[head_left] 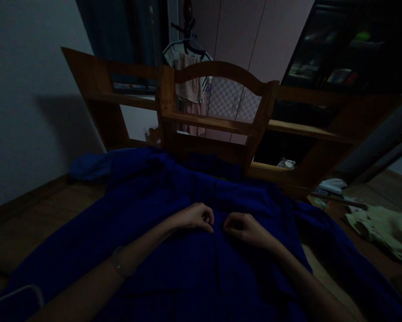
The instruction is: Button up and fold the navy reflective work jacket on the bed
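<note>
Blue shirt [174,264] spread flat on the bed, in front of the wooden headboard [217,120]. Left hand [196,217] and right hand [243,228] both pinch the fabric either side of the front placket, fingers curled, close together.

The left hand [196,217] and right hand [243,226] rest with fingers curled on the spread blue cloth [147,210], with a narrow gap between the 2 and flat, open cloth all around. Ahead, the wooden frame [221,71] bars the way with posts and rails, with open gaps between them. Left, bare wood [36,219] runs free to the wall [26,89]; right, a crumpled green cloth [382,228] lies well apart.
</note>
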A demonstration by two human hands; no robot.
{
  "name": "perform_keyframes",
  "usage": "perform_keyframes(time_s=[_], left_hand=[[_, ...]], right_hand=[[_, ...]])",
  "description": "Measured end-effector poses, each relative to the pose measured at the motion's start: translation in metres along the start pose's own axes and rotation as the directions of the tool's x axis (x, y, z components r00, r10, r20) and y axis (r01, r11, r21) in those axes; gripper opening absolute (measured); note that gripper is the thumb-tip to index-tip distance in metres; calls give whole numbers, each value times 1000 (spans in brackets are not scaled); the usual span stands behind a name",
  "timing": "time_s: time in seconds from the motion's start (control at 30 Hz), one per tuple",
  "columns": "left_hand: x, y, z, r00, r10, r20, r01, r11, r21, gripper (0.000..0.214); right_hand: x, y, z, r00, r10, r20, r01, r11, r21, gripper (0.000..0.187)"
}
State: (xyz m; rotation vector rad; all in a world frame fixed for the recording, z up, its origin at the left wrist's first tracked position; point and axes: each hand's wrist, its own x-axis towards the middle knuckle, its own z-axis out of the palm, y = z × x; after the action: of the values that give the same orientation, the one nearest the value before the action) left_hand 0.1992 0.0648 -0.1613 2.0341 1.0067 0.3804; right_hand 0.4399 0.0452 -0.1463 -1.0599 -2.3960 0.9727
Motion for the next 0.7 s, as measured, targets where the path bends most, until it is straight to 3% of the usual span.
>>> perform_keyframes(time_s=[0.23,0.47,0.6,0.7], left_hand=[[-5,5,4,998,8,-60,-9,1000,-6,31],[-6,11,3,997,-38,-63,38,999,-6,26],[-12,28,8,964,-79,-254,101,992,74,17],[-11,42,11,912,-84,-401,126,989,77,14]], right_hand=[[-10,-16,11,993,-74,-89,53,973,-225,18],[-15,-21,16,993,-103,-57,76,932,-353,23],[-15,-17,18,990,-94,-107,61,960,-273,23],[-9,-4,22,977,-16,-213,5,999,-50,24]])
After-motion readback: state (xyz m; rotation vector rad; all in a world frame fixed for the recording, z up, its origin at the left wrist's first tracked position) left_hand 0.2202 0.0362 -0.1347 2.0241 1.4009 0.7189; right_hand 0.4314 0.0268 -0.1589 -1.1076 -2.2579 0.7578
